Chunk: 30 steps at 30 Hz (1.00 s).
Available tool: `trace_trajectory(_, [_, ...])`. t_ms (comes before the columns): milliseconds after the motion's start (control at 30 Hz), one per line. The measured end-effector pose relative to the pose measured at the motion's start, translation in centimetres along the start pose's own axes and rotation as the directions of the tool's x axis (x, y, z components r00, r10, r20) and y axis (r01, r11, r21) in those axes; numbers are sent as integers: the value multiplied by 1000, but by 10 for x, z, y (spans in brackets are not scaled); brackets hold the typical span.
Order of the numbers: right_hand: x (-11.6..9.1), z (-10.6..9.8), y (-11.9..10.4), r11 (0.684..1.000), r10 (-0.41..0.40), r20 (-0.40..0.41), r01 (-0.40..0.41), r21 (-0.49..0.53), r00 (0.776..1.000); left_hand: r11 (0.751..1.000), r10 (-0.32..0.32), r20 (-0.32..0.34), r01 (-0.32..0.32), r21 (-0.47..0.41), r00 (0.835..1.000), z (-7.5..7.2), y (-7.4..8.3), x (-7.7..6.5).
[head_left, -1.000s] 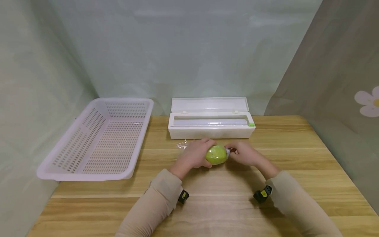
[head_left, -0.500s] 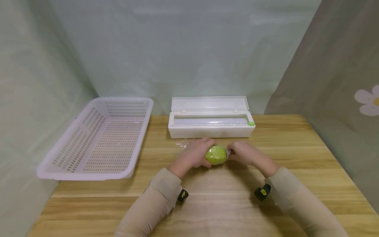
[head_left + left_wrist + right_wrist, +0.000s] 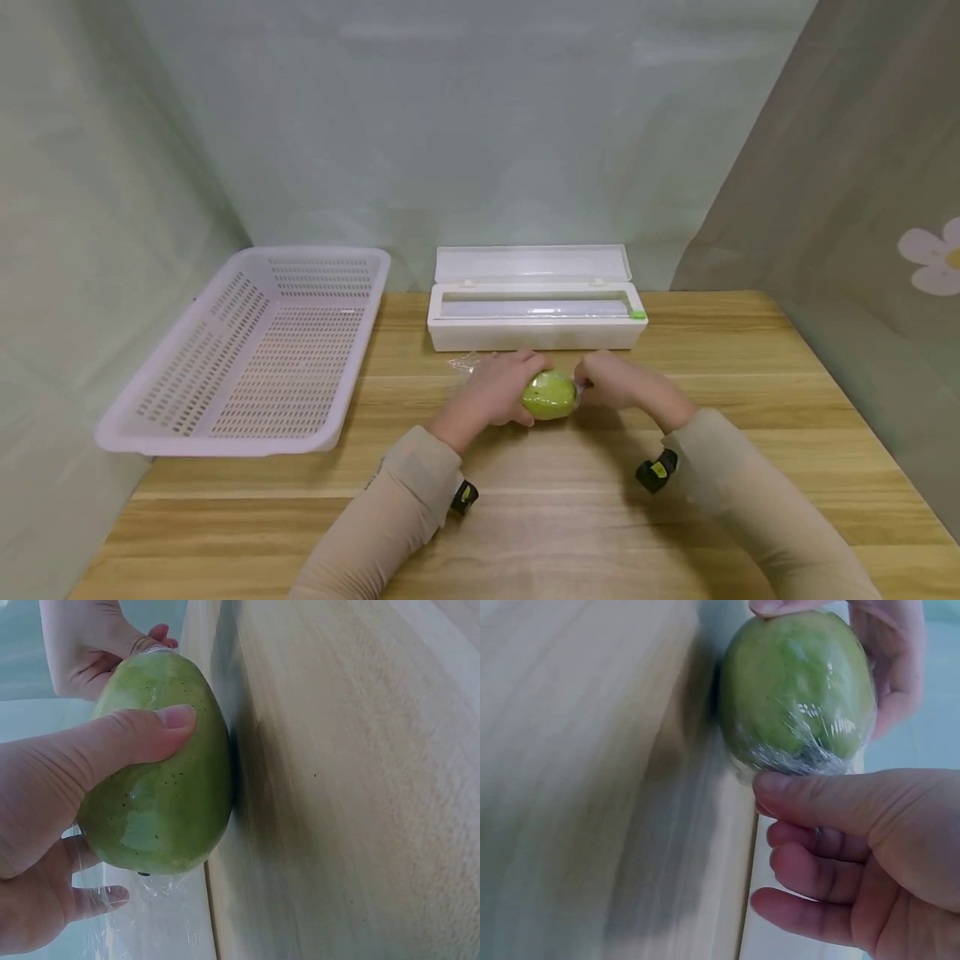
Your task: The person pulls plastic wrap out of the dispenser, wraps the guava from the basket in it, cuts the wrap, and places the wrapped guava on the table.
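A smooth green fruit [image 3: 549, 394] with dark specks, wrapped in clear plastic wrap [image 3: 802, 759], is at the middle of the table. My left hand [image 3: 504, 387] holds it from the left, the thumb laid across its skin in the left wrist view. At the fruit's right end my right hand [image 3: 615, 382] pinches the gathered film between thumb and index finger. Its other fingers are bent, as the right wrist view shows. From the left end a loose tail of film [image 3: 112, 930] trails past my left fingers.
Behind the hands stands a white cling film dispenser [image 3: 537, 335], its lid raised and a roll inside, a green slider [image 3: 637, 315] at its right. A white perforated basket [image 3: 337, 400] sits on the left of the wooden table [image 3: 555, 533].
My right hand has turned and its wrist has shifted slightly, fingers still at the film by the fruit's right end. The left hand and fruit have hardly moved.
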State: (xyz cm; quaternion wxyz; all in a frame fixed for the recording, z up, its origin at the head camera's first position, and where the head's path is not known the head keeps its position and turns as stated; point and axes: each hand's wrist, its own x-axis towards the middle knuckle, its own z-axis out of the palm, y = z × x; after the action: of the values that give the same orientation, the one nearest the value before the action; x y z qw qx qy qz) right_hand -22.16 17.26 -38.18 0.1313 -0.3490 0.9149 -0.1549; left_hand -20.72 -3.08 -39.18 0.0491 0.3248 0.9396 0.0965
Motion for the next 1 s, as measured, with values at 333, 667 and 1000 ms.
trace_trajectory(333, [-1, -3, 14, 963, 69, 169, -110, 245, 983, 1000, -8, 14, 8, 11, 1000, -4, 4, -3])
trace_trajectory(667, [-12, 12, 32, 799, 116, 193, -207, 564, 974, 1000, -13, 19, 13, -11, 1000, -4, 2, -3])
trace_trajectory(1000, [-13, 37, 37, 647, 103, 147, -179, 741, 984, 999, -23, -8, 23, -28, 1000, -1, -1, -2])
